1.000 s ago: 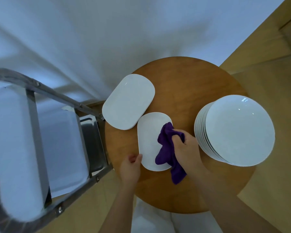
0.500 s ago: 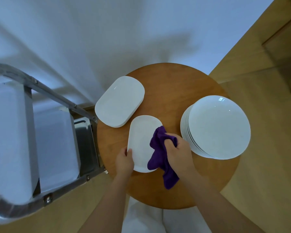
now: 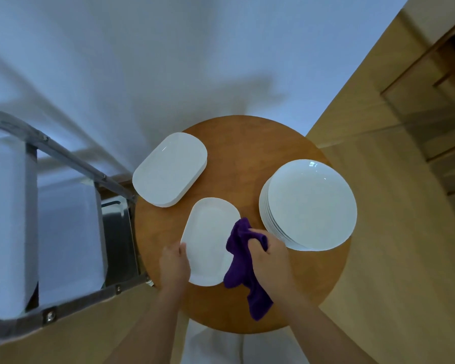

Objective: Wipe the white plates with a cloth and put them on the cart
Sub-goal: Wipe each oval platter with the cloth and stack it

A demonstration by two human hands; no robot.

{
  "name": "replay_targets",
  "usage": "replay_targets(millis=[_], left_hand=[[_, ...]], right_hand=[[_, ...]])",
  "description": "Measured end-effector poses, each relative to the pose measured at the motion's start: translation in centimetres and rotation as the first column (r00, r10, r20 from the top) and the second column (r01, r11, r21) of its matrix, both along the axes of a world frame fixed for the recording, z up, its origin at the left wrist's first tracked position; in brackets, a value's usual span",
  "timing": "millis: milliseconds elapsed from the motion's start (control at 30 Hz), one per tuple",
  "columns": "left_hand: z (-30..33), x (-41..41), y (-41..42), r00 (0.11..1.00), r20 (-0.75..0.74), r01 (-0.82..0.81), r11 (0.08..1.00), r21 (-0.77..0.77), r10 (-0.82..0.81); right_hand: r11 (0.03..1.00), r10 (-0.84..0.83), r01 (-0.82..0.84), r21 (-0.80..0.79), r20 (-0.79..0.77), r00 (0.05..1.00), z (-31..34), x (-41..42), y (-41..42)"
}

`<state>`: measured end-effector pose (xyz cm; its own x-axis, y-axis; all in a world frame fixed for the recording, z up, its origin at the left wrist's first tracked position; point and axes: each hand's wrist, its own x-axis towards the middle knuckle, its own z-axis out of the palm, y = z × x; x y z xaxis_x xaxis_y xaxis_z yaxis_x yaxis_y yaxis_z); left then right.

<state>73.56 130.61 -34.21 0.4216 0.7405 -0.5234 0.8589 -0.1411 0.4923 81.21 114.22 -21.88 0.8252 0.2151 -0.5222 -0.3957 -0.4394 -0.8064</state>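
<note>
On the round bench (image 3: 247, 153): oblong plate (image 3: 208, 240) at the near middle, stack of oblong plates (image 3: 168, 169) behind it to the left, stack of round plates (image 3: 310, 206) off to the right. Cloth (image 3: 241, 261) draped over the near plate's right edge, trailing onto the bench. Left hand (image 3: 174, 264) at that plate's left rim, right hand (image 3: 269, 258) on the cloth. Cart (image 3: 63, 227) just left of the bench.
</note>
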Motion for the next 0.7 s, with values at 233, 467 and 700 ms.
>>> replay_targets(millis=[233, 467, 700], left_hand=[[-0.2, -0.1, 0.4, 0.986, -0.117, 0.136, 0.984, 0.116, -0.122], [0.6, -0.1, 0.2, 0.995, -0.083, 0.069, 0.993, 0.091, -0.062], [5.3, -0.1, -1.4, 0.942, 0.238, -0.183, 0.956, -0.231, 0.238]], right_hand=[[1.000, 0.019, -0.019, 0.022, -0.023, 1.000, -0.4, -0.5, 0.2], [0.998, 0.061, -0.061, 0.033, -0.020, 0.998, -0.6, -0.4, 1.0], [0.998, 0.012, -0.012, 0.062, 0.012, 1.000, 1.3, 0.7, 1.1]])
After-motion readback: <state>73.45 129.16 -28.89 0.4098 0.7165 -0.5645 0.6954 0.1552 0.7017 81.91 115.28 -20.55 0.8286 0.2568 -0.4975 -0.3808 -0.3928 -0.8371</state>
